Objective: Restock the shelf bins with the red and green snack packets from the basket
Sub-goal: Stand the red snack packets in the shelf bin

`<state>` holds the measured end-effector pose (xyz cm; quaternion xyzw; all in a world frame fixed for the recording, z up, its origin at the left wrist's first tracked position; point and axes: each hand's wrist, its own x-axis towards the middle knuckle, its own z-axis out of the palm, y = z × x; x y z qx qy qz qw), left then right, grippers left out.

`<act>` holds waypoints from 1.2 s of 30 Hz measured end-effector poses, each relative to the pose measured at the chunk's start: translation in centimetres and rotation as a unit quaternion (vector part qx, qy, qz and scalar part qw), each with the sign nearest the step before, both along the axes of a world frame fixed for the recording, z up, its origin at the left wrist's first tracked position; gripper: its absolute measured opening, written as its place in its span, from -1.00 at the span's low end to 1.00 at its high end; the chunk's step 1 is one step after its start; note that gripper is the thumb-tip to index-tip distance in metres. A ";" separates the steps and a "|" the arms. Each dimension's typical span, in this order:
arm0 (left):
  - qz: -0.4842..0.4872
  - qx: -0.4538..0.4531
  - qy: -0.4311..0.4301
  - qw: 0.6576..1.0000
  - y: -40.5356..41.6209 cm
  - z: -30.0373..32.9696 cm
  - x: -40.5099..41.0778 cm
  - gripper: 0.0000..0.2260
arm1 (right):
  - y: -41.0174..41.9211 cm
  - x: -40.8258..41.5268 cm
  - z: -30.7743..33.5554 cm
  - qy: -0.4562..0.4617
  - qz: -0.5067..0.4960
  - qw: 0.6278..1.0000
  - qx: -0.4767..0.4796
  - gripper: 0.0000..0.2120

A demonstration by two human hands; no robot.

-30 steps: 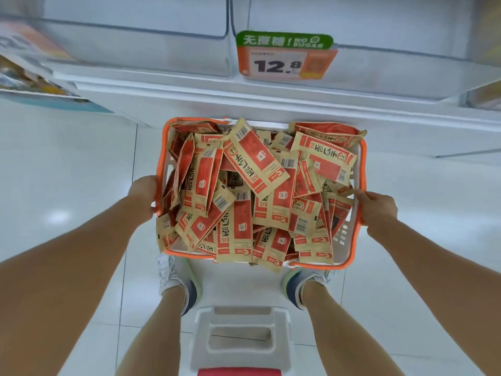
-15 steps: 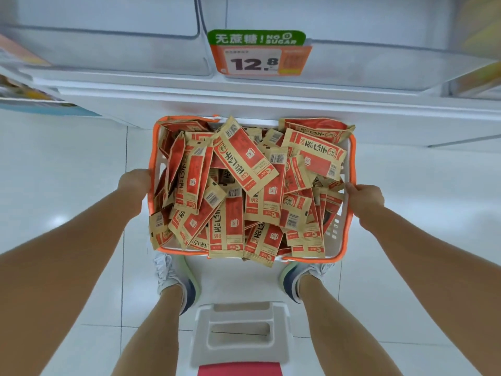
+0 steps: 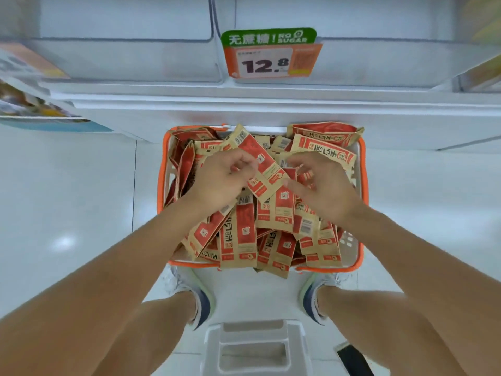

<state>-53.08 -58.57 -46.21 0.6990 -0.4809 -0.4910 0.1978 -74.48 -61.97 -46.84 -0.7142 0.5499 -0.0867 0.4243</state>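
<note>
Heaped in the orange-rimmed basket (image 3: 362,169) below the price tag (image 3: 271,54), the light, crinkly, slippery snack packets (image 3: 264,169) look easiest pinched by an edge, as the left hand (image 3: 219,183) does with the top one while the right hand (image 3: 322,185) hovers loosely curled, empty.

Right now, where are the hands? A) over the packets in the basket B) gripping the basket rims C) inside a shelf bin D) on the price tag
A: the left hand and right hand are both above the packets piled in the basket, off its rims and below the price tag.
</note>
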 end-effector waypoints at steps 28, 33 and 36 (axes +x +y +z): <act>-0.342 -0.095 -0.391 0.849 4.6 5.1 4.9 -0.32 | 2.9 8.6 -0.4 0.236 0.105 0.954 -0.148 -0.44; -0.312 -0.165 -0.348 0.868 4.9 7.4 7.2 -0.05 | 2.4 7.6 7.1 -0.010 0.041 0.996 0.074 -0.68; -0.292 -0.201 -0.287 0.890 3.7 8.3 7.9 -0.41 | 3.2 7.2 10.2 -0.117 0.038 0.974 0.188 -0.68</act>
